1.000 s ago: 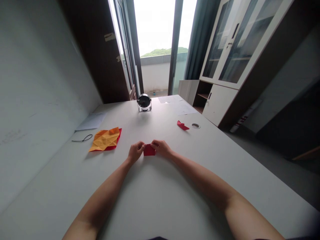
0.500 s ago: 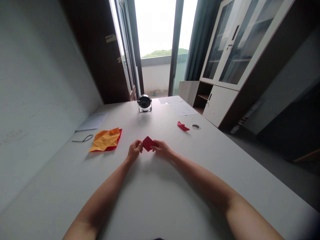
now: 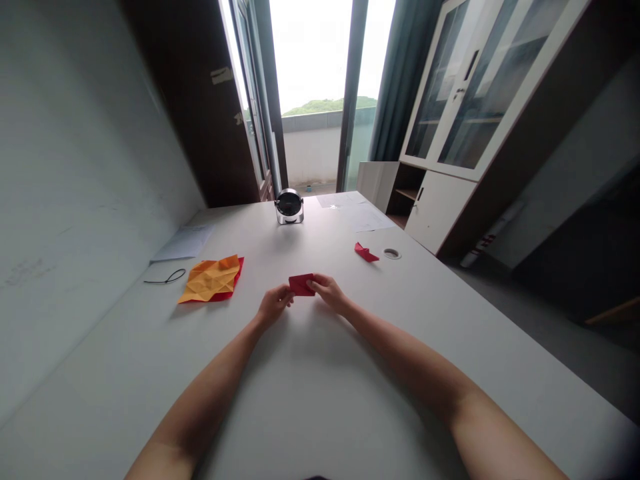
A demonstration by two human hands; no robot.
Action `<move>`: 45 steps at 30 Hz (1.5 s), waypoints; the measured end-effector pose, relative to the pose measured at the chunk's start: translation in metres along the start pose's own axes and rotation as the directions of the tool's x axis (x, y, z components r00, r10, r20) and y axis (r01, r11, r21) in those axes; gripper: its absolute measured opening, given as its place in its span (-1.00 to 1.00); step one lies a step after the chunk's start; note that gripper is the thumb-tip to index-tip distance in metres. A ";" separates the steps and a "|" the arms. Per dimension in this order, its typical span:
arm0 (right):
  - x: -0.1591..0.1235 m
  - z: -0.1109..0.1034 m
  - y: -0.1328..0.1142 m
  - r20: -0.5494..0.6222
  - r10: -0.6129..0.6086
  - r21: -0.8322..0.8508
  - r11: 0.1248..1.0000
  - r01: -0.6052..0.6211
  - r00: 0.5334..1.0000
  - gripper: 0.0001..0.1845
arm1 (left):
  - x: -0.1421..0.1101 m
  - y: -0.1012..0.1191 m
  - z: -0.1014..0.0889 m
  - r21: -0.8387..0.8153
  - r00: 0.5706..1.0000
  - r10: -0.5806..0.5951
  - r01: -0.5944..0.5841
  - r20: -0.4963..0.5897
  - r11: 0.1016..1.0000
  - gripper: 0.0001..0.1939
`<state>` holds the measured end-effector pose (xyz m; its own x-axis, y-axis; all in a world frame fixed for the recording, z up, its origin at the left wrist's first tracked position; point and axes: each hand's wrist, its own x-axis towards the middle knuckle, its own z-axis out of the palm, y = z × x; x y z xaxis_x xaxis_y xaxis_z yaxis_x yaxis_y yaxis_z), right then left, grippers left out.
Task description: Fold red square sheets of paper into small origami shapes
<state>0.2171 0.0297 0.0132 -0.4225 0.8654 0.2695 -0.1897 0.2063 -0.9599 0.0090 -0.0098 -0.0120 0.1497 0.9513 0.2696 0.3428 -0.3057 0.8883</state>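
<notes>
A small folded piece of red paper point(image 3: 301, 285) is held up between my two hands over the white table point(image 3: 310, 373). My left hand point(image 3: 275, 301) pinches its lower left corner. At the opposite side my right hand point(image 3: 324, 288) grips the right edge, with the thumb on the near face. Off to the left lie creased orange paper point(image 3: 210, 279) and, partly hidden under it, more red paper point(image 3: 239, 277). A folded red paper shape, like a boat, point(image 3: 367, 253) lies beyond my right hand.
A white ring like a tape roll point(image 3: 392, 254) lies right of the folded shape. A round black device on a metal stand point(image 3: 289, 207) stands at the back. A black cord loop point(image 3: 170, 277) and white sheets point(image 3: 184, 242) lie at the left; another sheet point(image 3: 371, 219) lies back right.
The red paper has turned from a diamond pose to a level rectangle. Both hands have shifted slightly to the right and changed their hold on it.
</notes>
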 end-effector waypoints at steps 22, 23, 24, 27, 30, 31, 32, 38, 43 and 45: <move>0.000 0.000 0.006 0.075 0.118 -0.225 0.969 -0.099 0.990 -0.53 | -0.003 0.014 0.001 0.139 0.992 0.114 -0.107 -0.045 0.985 -0.85; -0.001 0.000 0.006 0.082 0.123 -0.239 0.966 -0.100 0.989 -0.52 | -0.003 0.016 0.001 0.148 0.990 0.131 -0.122 -0.053 0.981 -0.85; -0.001 0.001 0.005 0.091 0.128 -0.241 0.965 -0.103 0.988 -0.52 | -0.004 0.017 0.001 0.158 0.988 0.145 -0.135 -0.059 0.978 -0.85; -0.002 0.003 0.001 0.137 0.143 -0.185 0.976 -0.117 0.980 -0.53 | -0.004 0.021 0.001 0.185 0.983 0.172 -0.158 -0.062 0.970 -0.86; -0.004 0.006 -0.002 0.176 0.145 -0.105 0.986 -0.128 0.974 -0.54 | -0.005 0.023 0.000 0.210 0.979 0.188 -0.168 -0.082 0.963 -0.88; -0.004 0.006 -0.003 0.188 0.146 -0.081 0.988 -0.133 0.971 -0.54 | -0.005 0.024 0.000 0.219 0.977 0.191 -0.167 -0.091 0.961 -0.89; -0.004 0.007 -0.004 0.200 0.147 -0.061 0.989 -0.138 0.969 -0.54 | -0.005 0.024 -0.001 0.227 0.976 0.193 -0.167 -0.098 0.960 -0.89; -0.004 0.004 0.000 0.199 0.124 -0.136 0.986 -0.098 0.972 -0.57 | -0.005 0.022 0.002 0.209 0.979 0.177 -0.153 -0.101 0.966 -0.81; 0.002 -0.002 0.013 0.059 0.050 -0.228 0.973 -0.035 0.997 -0.56 | -0.003 0.016 0.003 0.065 0.986 0.099 -0.091 -0.135 0.994 -0.72; 0.004 -0.004 0.019 0.015 0.024 -0.261 0.965 -0.019 1.000 -0.58 | -0.002 0.015 0.002 0.008 0.987 0.066 -0.065 -0.144 0.998 -0.71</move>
<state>0.2153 0.0393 -0.0040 -0.4398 0.8633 0.2474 0.0562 0.3014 -0.9518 0.0158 -0.0168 -0.0002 0.0372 0.9250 0.3782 0.3401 -0.3676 0.8656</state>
